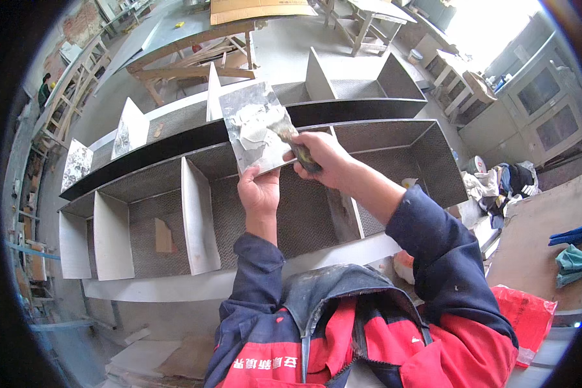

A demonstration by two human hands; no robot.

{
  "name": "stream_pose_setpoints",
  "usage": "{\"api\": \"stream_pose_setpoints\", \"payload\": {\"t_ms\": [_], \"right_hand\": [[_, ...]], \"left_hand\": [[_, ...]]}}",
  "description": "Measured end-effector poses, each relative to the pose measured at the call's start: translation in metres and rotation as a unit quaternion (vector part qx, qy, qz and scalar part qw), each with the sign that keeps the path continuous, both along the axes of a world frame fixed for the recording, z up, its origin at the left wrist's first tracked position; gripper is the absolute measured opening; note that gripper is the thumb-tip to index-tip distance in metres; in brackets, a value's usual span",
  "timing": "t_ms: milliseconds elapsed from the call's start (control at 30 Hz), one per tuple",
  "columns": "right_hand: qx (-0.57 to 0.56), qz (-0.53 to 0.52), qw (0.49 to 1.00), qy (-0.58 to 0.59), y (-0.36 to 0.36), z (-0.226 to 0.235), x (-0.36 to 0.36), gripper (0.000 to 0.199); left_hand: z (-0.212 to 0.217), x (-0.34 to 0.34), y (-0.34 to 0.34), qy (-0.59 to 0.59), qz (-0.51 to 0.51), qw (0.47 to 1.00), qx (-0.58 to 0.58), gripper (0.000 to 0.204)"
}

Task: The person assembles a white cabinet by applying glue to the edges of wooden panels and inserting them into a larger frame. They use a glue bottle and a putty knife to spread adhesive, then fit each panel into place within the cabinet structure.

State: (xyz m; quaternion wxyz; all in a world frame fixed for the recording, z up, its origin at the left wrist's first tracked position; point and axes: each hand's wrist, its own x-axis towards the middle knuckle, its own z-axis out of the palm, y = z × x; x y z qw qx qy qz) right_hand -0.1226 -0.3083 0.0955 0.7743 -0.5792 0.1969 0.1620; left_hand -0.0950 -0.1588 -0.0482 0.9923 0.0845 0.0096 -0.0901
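My left hand (pixel 259 194) grips the lower edge of a flat rectangular plate (pixel 238 101), its thumb on top. A thick smear of white putty (pixel 252 132) covers the plate's middle. In my right hand (pixel 330 160) is a putty knife (pixel 307 160), fingers wrapped round its dark handle. Its blade lies over the putty at the plate's right side. Both hands are above a long grey shelf unit (pixel 200 220) with upright dividers and a woven-looking inner surface. A small tan offcut (pixel 163 236) lies inside one compartment.
Behind stands a second divided unit (pixel 330 115) with a dark front edge. Farther back is a wooden-legged workbench (pixel 155 48) with cardboard on it. Cloths (pixel 498 184) are heaped at the right, near grey cabinets (pixel 540 103). A red plastic bag (pixel 524 317) lies at lower right.
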Motion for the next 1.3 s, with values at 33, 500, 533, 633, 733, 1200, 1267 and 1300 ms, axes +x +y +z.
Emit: {"api": "stream_pose_setpoints", "payload": {"t_ms": [33, 500, 533, 633, 733, 1200, 1267, 1300], "right_hand": [[-0.005, -0.004, 1.000, 0.017, 0.003, -0.006, 0.009, 0.027], [-0.135, -0.235, 0.935, -0.227, -0.204, 0.004, -0.164, 0.028], [-0.161, -0.335, 0.904, -0.213, -0.225, -0.020, -0.182, 0.026], [-0.250, -0.424, 0.865, -0.097, -0.276, -0.128, -0.221, 0.037], [-0.488, -0.338, 0.805, -0.010, -0.276, -0.199, -0.220, 0.065], [-0.282, -0.230, 0.913, -0.185, -0.259, -0.156, -0.114, 0.017], [-0.278, -0.161, 0.920, -0.225, -0.242, -0.120, -0.089, 0.020], [-0.293, -0.137, 0.912, -0.252, -0.233, -0.108, -0.076, 0.022]], "left_hand": [[0.000, -0.001, 0.001, -0.009, -0.014, 1.000, -0.001, 0.072], [0.009, -0.046, 0.018, -0.051, -0.083, 0.994, 0.051, 0.053], [0.007, -0.049, 0.018, -0.070, -0.102, 0.992, 0.038, 0.054], [0.002, -0.069, 0.025, -0.059, -0.126, 0.988, 0.070, 0.055], [0.006, -0.097, 0.036, 0.050, -0.094, 0.977, 0.184, 0.059], [-0.007, -0.212, 0.081, 0.187, -0.064, 0.909, 0.367, 0.060], [-0.009, -0.219, 0.074, 0.195, -0.077, 0.908, 0.362, 0.059], [-0.011, -0.222, 0.073, 0.195, -0.086, 0.909, 0.359, 0.058]]}}
